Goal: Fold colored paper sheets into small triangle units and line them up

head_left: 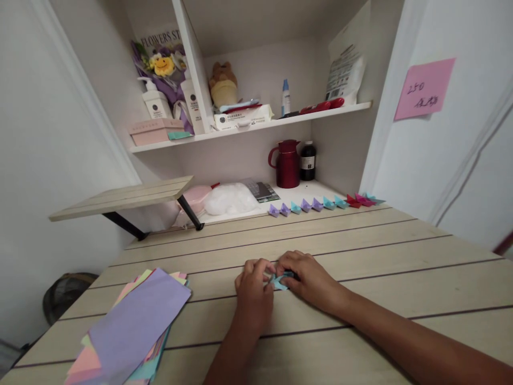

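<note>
A small folded piece of light-blue paper is at the middle of the wood-plank table, between my two hands. My left hand grips its left side, the fingers curled and the thumb close to the paper. From the right, my right hand closes on the other side, with fingers bent over the top. Parts of the paper are hidden behind the fingers, so its full shape does not show.
A stack of coloured paper lies at the left, purple sheet uppermost. Along the table's back edge runs a row of small folded paper boats. A raised wooden stand is at the back left. A red jug stands in the shelf.
</note>
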`<state>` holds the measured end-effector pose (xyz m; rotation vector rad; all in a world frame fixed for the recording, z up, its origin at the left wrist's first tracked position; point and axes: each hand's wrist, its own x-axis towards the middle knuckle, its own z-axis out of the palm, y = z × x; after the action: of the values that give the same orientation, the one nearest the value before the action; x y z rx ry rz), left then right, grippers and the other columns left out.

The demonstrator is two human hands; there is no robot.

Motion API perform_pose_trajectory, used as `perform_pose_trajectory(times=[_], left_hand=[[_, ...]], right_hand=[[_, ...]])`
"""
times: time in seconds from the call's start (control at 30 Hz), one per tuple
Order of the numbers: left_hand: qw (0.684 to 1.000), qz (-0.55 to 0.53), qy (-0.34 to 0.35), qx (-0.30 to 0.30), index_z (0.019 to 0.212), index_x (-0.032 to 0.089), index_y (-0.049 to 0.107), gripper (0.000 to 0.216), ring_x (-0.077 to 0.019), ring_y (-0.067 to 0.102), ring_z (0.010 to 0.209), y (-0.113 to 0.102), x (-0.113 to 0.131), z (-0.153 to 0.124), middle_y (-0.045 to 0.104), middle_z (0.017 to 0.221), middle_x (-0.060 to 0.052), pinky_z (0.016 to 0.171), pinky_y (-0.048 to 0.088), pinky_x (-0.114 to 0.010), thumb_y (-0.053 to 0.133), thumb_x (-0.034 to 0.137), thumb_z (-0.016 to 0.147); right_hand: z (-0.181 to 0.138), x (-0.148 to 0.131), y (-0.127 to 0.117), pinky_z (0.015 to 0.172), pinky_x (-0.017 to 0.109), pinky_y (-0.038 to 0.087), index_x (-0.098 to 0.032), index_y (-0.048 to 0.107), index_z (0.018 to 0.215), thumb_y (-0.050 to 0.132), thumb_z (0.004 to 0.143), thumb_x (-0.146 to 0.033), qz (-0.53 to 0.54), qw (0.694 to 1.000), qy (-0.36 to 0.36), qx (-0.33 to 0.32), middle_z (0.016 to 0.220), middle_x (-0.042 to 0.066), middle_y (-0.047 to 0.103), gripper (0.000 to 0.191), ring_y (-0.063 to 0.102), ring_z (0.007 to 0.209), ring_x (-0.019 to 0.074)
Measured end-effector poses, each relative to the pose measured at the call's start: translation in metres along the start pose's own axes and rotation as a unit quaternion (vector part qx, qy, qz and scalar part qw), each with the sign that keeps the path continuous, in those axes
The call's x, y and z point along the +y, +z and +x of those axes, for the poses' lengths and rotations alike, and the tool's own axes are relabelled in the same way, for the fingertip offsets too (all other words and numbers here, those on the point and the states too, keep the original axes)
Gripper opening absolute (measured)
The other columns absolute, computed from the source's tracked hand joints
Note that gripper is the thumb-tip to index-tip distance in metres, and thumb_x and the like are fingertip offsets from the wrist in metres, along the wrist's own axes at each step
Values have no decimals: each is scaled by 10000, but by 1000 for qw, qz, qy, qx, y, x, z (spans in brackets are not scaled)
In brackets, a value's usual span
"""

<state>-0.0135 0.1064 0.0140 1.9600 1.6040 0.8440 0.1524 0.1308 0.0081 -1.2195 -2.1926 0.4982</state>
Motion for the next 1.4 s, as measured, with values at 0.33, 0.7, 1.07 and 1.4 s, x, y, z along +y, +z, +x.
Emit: perform_pose_trajectory(times=[0.33,0.7,1.07,1.4], left_hand=[[997,22,73,-7,871,245,529,410,-182,522,1042,2,-1,-1,550,1075,-3,947,323,-363,413,-25,584],[992,115,53,-13,801,227,477,291,-197,528,971,0,-3,0,577,963,-25,836,359,-324,420,-4,632],[997,56,42,-30,792,233,595,120,-216,539,1060,-4,-5,2,599,1063,-21,920,371,-361,661,205,695],[999,7,46,3,741,239,690,105,-184,583,1027,1,-13,6,638,1028,-14,941,402,-350,670,144,701]], right_hand=[[-1,-3,-2,845,331,357,-229,631,824,634,773,-147,-4,1000,6,-4,926,11,671,96,554,950,211],[-4,-1,1,844,334,378,-232,648,803,627,758,-126,13,1000,0,14,922,12,675,117,562,928,208],[-4,0,-2,870,350,395,-224,670,802,617,792,-169,13,1000,6,8,935,25,684,77,578,943,212],[-3,3,-15,886,356,407,-221,685,819,517,899,-275,36,997,-28,-55,1000,43,671,194,572,970,207]])
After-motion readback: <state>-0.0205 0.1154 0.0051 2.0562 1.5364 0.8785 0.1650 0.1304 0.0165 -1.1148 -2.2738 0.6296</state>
